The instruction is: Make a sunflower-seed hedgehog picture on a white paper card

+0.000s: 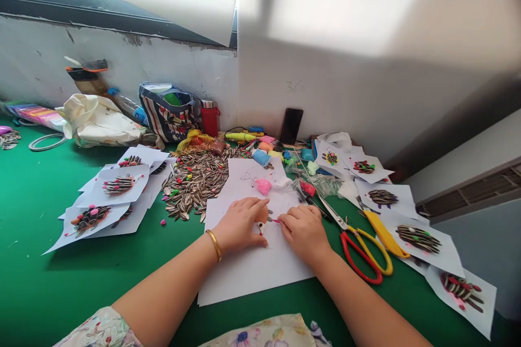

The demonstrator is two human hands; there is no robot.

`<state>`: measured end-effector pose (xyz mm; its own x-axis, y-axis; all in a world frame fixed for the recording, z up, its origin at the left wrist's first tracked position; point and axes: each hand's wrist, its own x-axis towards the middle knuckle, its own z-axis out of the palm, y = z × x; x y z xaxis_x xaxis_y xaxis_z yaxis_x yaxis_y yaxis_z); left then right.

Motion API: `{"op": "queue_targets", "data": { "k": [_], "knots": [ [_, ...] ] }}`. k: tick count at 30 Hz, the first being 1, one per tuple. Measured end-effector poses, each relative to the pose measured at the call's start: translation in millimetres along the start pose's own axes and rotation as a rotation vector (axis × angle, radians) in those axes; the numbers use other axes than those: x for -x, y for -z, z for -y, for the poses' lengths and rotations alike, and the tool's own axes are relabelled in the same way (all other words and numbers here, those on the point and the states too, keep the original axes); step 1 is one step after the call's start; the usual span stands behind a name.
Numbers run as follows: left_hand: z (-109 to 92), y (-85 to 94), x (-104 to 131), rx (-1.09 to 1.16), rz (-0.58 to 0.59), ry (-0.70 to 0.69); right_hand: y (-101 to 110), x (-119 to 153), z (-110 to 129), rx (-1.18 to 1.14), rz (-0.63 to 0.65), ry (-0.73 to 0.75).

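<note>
White paper sheets (244,276) lie on the green table in front of me. My left hand (243,222) rests on them, thumb and fingers apart around a small orange clay shape (264,214) with an eye and a red dot; the hand partly covers it. Just right of the shape, my right hand (305,230) pinches a thin pink piece (277,220) between thumb and forefinger. Grey seeds (269,216) touch the shape's right side. A pink clay lump (263,186) sits on the paper above my hands.
Striped seeds (195,181) are heaped behind left. Seed-and-clay pictures lie on cards left (138,192) and right (393,217). Large scissors (358,244) and a yellow cutter (385,233) lie right of my hand. A phone (291,126) and red bottle (210,120) stand at the wall.
</note>
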<state>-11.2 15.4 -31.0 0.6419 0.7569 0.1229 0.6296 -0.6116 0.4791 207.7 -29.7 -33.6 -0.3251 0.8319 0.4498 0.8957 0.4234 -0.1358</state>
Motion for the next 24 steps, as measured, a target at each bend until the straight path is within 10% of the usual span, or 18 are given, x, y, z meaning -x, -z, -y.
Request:
{"op": "queue_targets", "data": {
  "k": [24],
  "knots": [
    [-0.4, 1.2, -0.2, -0.001, 0.011, 0.003, -1.2, 0.0, -1.0, 0.008, 0.053, 0.022]
  ]
}}
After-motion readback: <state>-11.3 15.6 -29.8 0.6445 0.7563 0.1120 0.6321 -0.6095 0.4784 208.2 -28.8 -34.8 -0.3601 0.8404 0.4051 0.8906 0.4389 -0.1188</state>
